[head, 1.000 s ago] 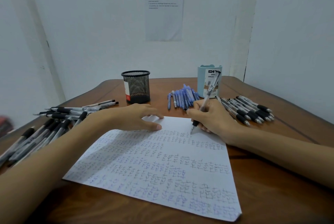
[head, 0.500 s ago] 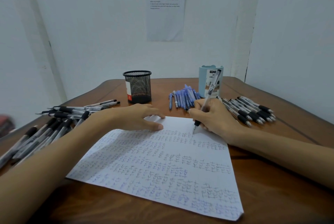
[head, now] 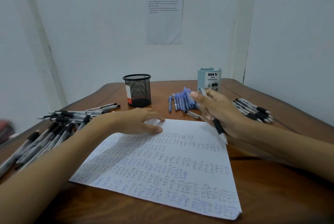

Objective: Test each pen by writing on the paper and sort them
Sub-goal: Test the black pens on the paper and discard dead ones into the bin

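Up went my right hand (head: 216,113) since a moment ago. It was writing near the far edge of the paper (head: 162,169); now it is lifted off and looks blurry. My fingers hold the pen (head: 219,128), and its tip points down by the paper's right edge. My left hand (head: 142,122) has stayed put, flat with straight fingers, pressing on the paper's far edge.

My right hand hides part of the heap of blue pens (head: 179,101) behind it. A light blue plastic holder (head: 209,79) and a round black wire cup (head: 137,90) stand by the far edge of the brown wooden table (head: 271,196). Clear pens with black grips lie by the right edge (head: 253,109) and in a bigger pile at the left edge (head: 54,129). The thin white paper is full of small scribbles.
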A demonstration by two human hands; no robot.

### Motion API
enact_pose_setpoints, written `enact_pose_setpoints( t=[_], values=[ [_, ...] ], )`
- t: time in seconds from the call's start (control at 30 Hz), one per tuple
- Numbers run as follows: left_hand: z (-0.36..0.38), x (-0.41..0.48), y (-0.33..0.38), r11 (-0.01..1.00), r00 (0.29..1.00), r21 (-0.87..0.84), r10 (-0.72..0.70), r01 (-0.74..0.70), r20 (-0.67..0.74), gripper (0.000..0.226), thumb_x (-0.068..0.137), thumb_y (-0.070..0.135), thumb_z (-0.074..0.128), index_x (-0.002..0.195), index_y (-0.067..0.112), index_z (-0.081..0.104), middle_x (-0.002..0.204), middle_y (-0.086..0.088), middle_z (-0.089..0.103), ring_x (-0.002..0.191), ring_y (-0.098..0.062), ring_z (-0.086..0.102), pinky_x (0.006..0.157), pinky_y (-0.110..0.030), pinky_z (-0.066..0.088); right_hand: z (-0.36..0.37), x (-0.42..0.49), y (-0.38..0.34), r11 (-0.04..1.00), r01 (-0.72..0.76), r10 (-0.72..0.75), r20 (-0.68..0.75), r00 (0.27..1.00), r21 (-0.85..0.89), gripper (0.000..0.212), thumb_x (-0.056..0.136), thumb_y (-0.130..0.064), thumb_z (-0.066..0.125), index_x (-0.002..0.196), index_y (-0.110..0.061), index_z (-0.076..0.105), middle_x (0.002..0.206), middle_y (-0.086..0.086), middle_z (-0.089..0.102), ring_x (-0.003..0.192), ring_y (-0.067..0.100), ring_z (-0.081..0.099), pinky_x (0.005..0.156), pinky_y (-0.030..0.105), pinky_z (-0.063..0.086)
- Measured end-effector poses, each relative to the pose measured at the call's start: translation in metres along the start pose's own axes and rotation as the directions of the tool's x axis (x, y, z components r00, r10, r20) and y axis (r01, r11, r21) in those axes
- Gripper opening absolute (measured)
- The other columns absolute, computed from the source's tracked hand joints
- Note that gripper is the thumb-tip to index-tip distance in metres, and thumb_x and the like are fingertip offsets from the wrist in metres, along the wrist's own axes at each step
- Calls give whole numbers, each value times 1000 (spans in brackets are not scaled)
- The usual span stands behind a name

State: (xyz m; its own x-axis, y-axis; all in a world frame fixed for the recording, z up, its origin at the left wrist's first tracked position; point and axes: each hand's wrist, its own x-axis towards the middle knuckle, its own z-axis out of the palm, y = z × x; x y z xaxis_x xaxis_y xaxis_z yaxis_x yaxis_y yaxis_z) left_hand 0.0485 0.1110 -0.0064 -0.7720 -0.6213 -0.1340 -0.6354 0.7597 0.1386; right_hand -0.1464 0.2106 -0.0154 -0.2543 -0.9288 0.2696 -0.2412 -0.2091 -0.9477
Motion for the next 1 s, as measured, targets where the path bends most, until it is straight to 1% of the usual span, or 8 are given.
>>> enact_pose_setpoints(
  t=[0.13,0.43,0.53,0.63,0.77,0.83,0.93,1.0],
  values=[
    [0,-1,2,1000,1000,-9,5,-5,-2,47,94,43,44,139,31,37,142,6,37,128,-12,36,106,-29,31,-1,-3,0,989,-99,92,64,994,107,28,96,-31,47,107,-10,62,54,5,37,33,5,31,33,16,28],
    [0,0,2,1000,1000,2,5,-5,6,49,94,43,43,141,30,35,145,5,35,130,-13,35,108,-30,30,-6,-2,-6,962,-182,143,194,971,202,36,88,-48,47,107,-23,64,48,0,33,39,6,23,34,17,18],
    [0,0,3,1000,1000,7,11,-11,6,48,95,42,42,140,29,35,145,5,35,131,-12,35,107,-28,30,-7,-2,-5,964,-211,184,166,969,161,39,87,-43,53,119,-22,61,51,0,31,41,7,22,34,17,18],
    [0,1,1,1000,1000,9,17,-17,1,48,94,44,42,140,30,36,144,6,36,130,-12,35,107,-28,31,-10,2,-4,972,-237,234,129,964,4,50,87,-42,56,124,-9,56,52,1,34,41,9,23,33,18,20],
    [2,2,0,999,999,21,29,-28,-36,45,94,44,43,137,31,40,141,6,40,126,-10,38,102,-25,33,-24,13,-4,937,-244,288,155,945,-251,17,92,-26,57,85,-11,56,54,0,41,41,9,31,39,21,26],
    [2,3,1,999,998,40,37,-35,-55,44,94,43,44,136,30,41,140,6,41,124,-10,39,99,-23,33,-34,19,-2,878,-203,289,142,947,-433,7,92,-20,57,94,-13,57,70,5,54,55,14,46,53,28,41],
    [1,3,2,999,997,34,42,-40,-65,43,95,40,45,136,28,42,140,6,41,124,-9,39,94,-19,33,-47,28,0,757,-153,236,46,971,-636,35,91,-16,55,126,-14,54,122,18,59,98,26,59,89,37,49],
    [1,3,2,998,996,39,50,-47,-73,43,95,40,45,136,27,43,139,6,42,122,-8,40,91,-18,32,-53,30,-1,659,-75,108,-5,994,-748,42,92,-17,53,134,-14,49,126,9,57,89,11,55,75,21,47]
  ],
)
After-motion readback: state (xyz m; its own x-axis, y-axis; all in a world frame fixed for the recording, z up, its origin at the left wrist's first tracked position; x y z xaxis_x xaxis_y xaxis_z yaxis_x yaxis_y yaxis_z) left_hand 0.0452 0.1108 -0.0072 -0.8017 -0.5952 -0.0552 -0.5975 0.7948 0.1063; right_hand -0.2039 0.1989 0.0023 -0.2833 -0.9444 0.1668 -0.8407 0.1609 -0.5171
